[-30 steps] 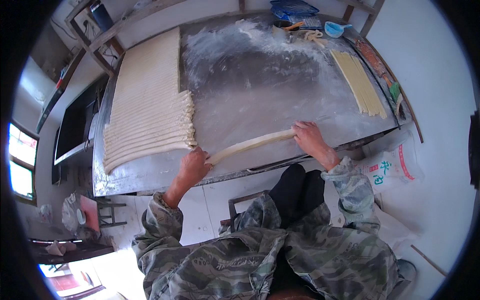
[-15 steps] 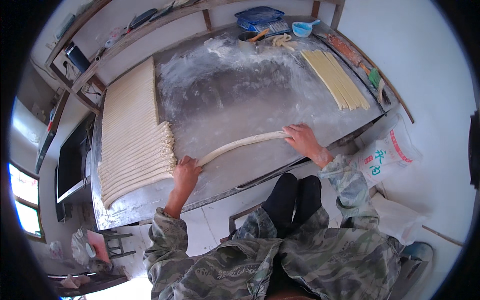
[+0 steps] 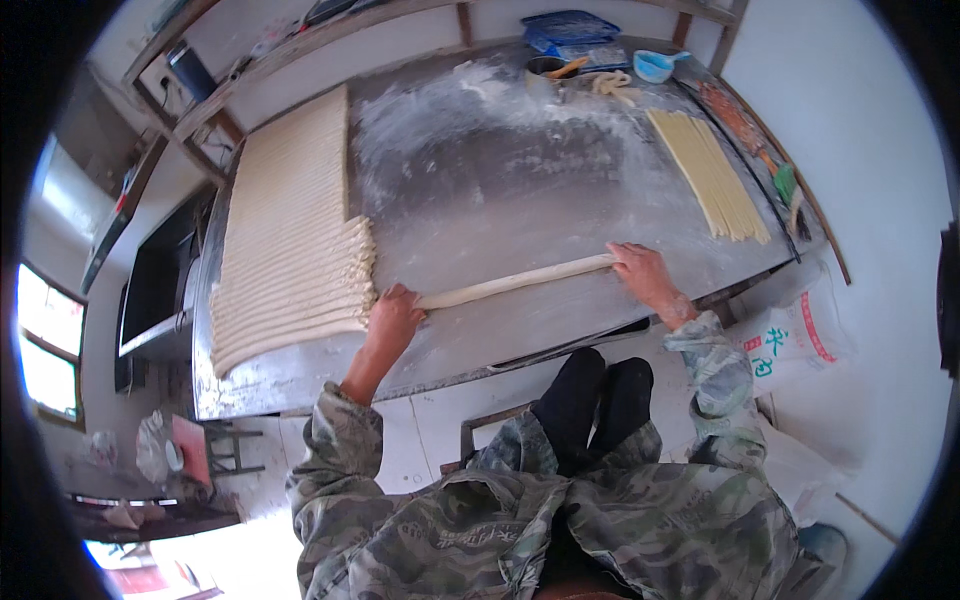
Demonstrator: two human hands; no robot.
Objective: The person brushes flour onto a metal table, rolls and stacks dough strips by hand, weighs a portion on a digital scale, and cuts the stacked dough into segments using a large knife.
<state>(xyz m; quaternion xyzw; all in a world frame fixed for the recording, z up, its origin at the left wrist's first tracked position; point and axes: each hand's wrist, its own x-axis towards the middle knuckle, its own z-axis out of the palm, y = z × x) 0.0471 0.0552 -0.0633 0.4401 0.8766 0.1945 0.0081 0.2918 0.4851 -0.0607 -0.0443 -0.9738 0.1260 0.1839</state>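
Observation:
A long pale dough rope (image 3: 515, 283) stretches nearly straight across the near part of the floured metal table (image 3: 480, 230). My left hand (image 3: 396, 318) is closed around its left end, close to the ragged ends of the laid-out ropes. At the right end my right hand (image 3: 648, 275) grips it with the fingers bent over the tip. Many more dough ropes (image 3: 290, 280) lie side by side in a broad block on the table's left. Flat yellowish dough strips (image 3: 708, 180) are grouped at the right.
Along the back stand a dark pot (image 3: 545, 78) with a wooden handle, a blue scale (image 3: 575, 45), a light-blue dipper (image 3: 655, 67) and twisted dough pieces (image 3: 613, 87). A rolling pin (image 3: 735, 120) and green-handled brush (image 3: 786, 185) lie at the right edge. A white sack (image 3: 800, 335) stands below.
The dough rope has gone from a curved arc to almost straight and looks slightly longer. Both hands still hold its ends. The whole view has shifted, the table appearing farther right and higher.

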